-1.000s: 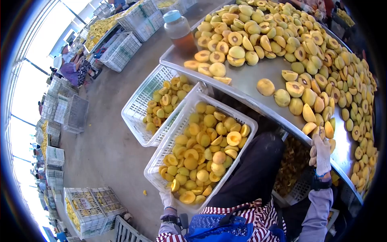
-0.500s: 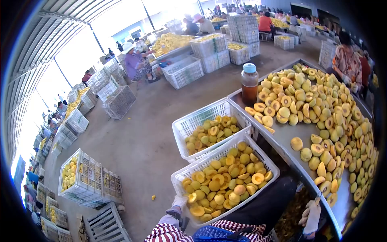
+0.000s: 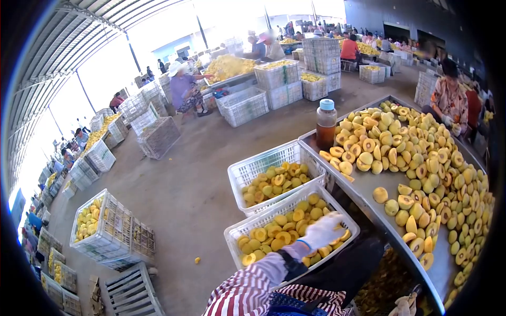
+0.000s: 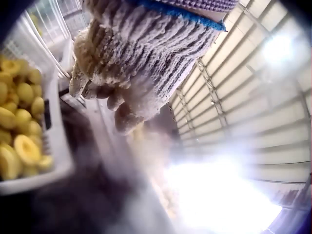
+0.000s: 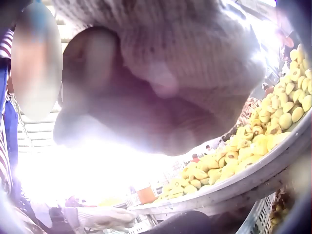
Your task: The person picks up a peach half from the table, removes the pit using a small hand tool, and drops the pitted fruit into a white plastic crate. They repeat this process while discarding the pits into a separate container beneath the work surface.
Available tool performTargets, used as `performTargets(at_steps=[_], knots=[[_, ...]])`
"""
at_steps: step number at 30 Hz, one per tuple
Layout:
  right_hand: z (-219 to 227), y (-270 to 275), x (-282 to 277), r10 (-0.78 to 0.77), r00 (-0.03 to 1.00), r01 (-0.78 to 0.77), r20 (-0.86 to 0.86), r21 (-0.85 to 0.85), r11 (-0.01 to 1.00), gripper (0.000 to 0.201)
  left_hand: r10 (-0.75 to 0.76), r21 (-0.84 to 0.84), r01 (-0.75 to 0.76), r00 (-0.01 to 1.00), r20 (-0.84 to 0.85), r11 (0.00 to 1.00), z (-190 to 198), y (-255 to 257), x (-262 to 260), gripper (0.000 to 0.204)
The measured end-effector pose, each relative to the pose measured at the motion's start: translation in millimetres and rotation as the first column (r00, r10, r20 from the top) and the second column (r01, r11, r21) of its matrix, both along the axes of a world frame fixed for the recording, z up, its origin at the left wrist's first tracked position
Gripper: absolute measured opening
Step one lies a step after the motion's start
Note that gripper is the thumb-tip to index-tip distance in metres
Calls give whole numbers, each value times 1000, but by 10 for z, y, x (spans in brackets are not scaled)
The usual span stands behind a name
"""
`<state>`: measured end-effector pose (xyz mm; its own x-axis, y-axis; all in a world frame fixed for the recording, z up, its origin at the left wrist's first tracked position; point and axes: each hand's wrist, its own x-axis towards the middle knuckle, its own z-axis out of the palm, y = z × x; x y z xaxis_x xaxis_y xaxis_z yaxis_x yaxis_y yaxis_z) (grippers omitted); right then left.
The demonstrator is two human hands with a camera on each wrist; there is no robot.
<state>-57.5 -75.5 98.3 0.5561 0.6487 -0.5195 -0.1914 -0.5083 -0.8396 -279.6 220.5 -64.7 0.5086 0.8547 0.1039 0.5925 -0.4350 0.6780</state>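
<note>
My left hand (image 3: 322, 230), in a white knitted glove, reaches across the near white crate (image 3: 230, 243) of yellow peach halves (image 3: 282, 238). In the left wrist view its loosely bent fingers (image 4: 127, 117) show nothing between them, with the crate wall (image 4: 59, 161) off to one side. At the bottom of the head view, my gloved right hand (image 3: 405, 304) is low beside the metal table (image 3: 369, 190), partly cut off. The right wrist view shows this hand (image 5: 195, 63) large and in shade, its fingers bent; I cannot tell whether it holds something.
Halved peaches (image 3: 421, 158), some with brown pits, are heaped on the table. A blue-lidded bottle (image 3: 326, 125) stands at its corner. Another peach crate (image 3: 238, 179) adjoins mine. Stacked crates (image 3: 113, 231) and a slatted seat (image 3: 132, 292) are at left; a person (image 3: 448, 102) sits across the table.
My left hand has left the crate's near-left edge and swung over its right side. My right hand has dropped from the table's edge toward the bottom of view. The head view has tilted up.
</note>
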Motion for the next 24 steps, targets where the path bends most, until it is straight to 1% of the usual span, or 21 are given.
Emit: performTargets(at_steps=[2, 3, 4, 5, 6, 7, 8, 10, 11, 14, 15, 16, 17, 18, 19, 20, 21, 22, 23, 24], knots=[[2, -50, -14, 17, 997, -14, 69, -49, 999, 11, -167, -18, 170, 980, 104, 985, 511, -227, 503, 44], [-71, -50, -10, -15, 1000, 15, 9, -17, 1000, 13, -296, 53, 292, 947, 123, 955, 589, -269, 733, 44], [-180, -57, -12, -61, 997, 62, -53, 10, 998, 16, -434, 121, 420, 891, 135, 900, 574, -317, 984, 43], [-211, -63, -35, -30, 999, 31, -25, 27, 999, 19, -504, 211, 475, 857, 111, 854, 490, -366, 1240, 45], [-348, -85, -23, -41, 996, 49, -80, 100, 994, 21, -566, 303, 521, 820, 82, 798, 413, -414, 1482, 46], [-431, -78, -8, -48, 992, 60, -116, 98, 993, 21, -611, 396, 548, 790, 43, 737, 360, -436, 1660, 47], [-494, -49, 7, -38, 987, 54, -155, 101, 993, 22, -610, 381, 567, 793, -12, 730, 327, -453, 1779, 48], [-518, 57, 2, -59, 983, 84, -172, 146, 986, 21, -594, 354, 594, 795, -124, 722, 275, -514, 1963, 51], [-521, 84, 12, -69, 982, 100, -178, 169, 981, 21, -555, 335, 587, 809, -194, 737, 200, -520, 2033, 56], [-548, 197, 111, -56, 980, 102, -193, 238, 966, 20, -508, 329, 587, 808, -298, 740, 99, -513, 2182, 59], [-603, 221, 169, -47, 976, 101, -211, 254, 962, 22, -495, 354, 592, 803, -332, 724, 169, -504, 2200, 54], [-816, 237, 271, -36, 974, 108, -223, 323, 940, 23, -487, 302, 599, 791, -371, 742, 226, -438, 2207, 52], [-1151, 254, 392, -40, 971, 131, -235, 382, 915, 25, -496, 243, 613, 768, -406, 752, 304, -375, 2242, 49], [-1411, 247, 487, -67, 966, 174, -251, 433, 884, 28, -524, 175, 641, 730, -438, 747, 324, -382, 2326, 47], [-1456, 280, 547, -44, 935, 187, -353, 383, 905, 28, -508, 177, 633, 731, -455, 754, 382, -319, 2324, 49], [-1254, 304, 504, 19, 945, 118, -327, 394, 911, 26, -492, 178, 625, 732, -471, 760, 442, -245, 2324, 51], [-1226, 304, 508, 23, 922, 137, -386, 382, 914, 26, -520, 110, 630, 717, -465, 769, 498, -157, 2328, 56], [-1110, 309, 455, -11, 933, 158, -361, 380, 911, 25, -529, -10, 619, 663, -530, 786, 284, 22, 2432, 59], [-1122, 270, 481, -26, 959, 129, -283, 352, 927, 18, -584, -127, 643, 573, -575, 755, 460, 76, 2437, 55], [-1179, 228, 507, -17, 945, 145, -326, 374, 916, 20, -668, -164, 678, 599, -441, 716, 226, 264, 2477, 52]])
